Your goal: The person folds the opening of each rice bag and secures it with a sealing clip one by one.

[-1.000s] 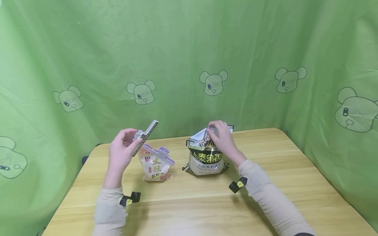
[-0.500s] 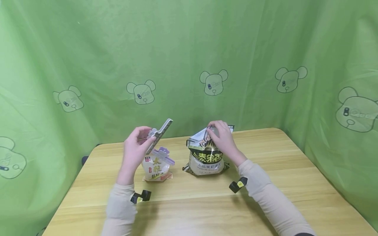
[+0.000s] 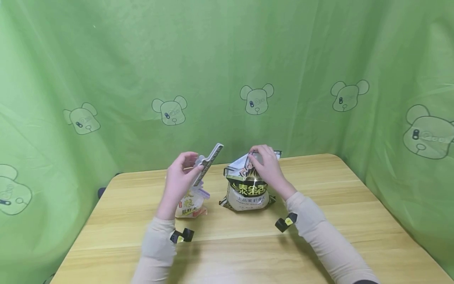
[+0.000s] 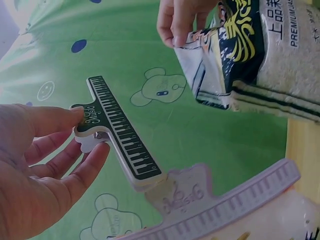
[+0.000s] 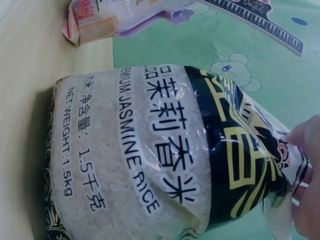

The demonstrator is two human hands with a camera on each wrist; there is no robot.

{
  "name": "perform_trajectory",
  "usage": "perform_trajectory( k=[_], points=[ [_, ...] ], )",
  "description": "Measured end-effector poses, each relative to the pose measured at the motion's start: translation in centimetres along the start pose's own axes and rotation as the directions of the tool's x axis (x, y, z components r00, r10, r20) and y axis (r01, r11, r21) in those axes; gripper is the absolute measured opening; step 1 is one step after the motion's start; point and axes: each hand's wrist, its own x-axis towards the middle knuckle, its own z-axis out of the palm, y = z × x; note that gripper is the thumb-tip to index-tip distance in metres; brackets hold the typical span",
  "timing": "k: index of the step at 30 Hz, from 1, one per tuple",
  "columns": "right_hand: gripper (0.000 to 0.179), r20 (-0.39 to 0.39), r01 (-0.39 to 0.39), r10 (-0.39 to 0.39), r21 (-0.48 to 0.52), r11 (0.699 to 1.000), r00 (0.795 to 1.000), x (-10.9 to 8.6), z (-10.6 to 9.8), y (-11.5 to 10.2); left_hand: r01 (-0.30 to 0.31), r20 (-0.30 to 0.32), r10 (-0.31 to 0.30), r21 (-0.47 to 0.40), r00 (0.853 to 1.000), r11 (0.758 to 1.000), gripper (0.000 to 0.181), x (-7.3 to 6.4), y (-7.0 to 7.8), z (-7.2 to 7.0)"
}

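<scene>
My left hand (image 3: 180, 179) pinches a black-and-white sealing clip (image 4: 122, 127) with a piano-key pattern between thumb and fingers. The clip is held up in the air, slanted, to the left of a bag of jasmine rice (image 3: 248, 197) and apart from it. The rice bag stands upright on the table, its top folded over. My right hand (image 3: 268, 167) grips that folded top. Behind my left hand stands a smaller, partly hidden food bag (image 3: 188, 207). A purple clip (image 4: 225, 207) of the same kind closes its top.
The wooden table (image 3: 227, 252) carries both bags near its far edge. A green curtain (image 3: 220, 59) printed with bear faces hangs behind and on both sides. A small black wrist camera (image 3: 182, 236) sits on the left sleeve, and another (image 3: 285, 222) on the right.
My left hand has moved right with the black-and-white clip, nearer to the rice bag, and now covers more of the smaller bag. My right hand stays on the rice bag's top.
</scene>
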Motion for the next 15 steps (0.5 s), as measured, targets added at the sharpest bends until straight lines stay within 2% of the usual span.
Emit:
perform_trajectory(
  k=[6, 15],
  points=[
    [0.02, 0.009, -0.007, 0.007, -0.002, 1.0, 1.0, -0.1, -0.1, -0.1, 0.011, 0.027, -0.012, 0.013, 1.0, 1.0, 0.041, 0.2, -0.3, 1.0],
    [0.02, 0.006, -0.008, 0.008, -0.004, 1.0, 1.0, -0.1, -0.1, -0.2, -0.013, 0.064, 0.011, 0.033, 0.998, 0.999, 0.038, 0.6, -0.1, 2.4]
  ],
)
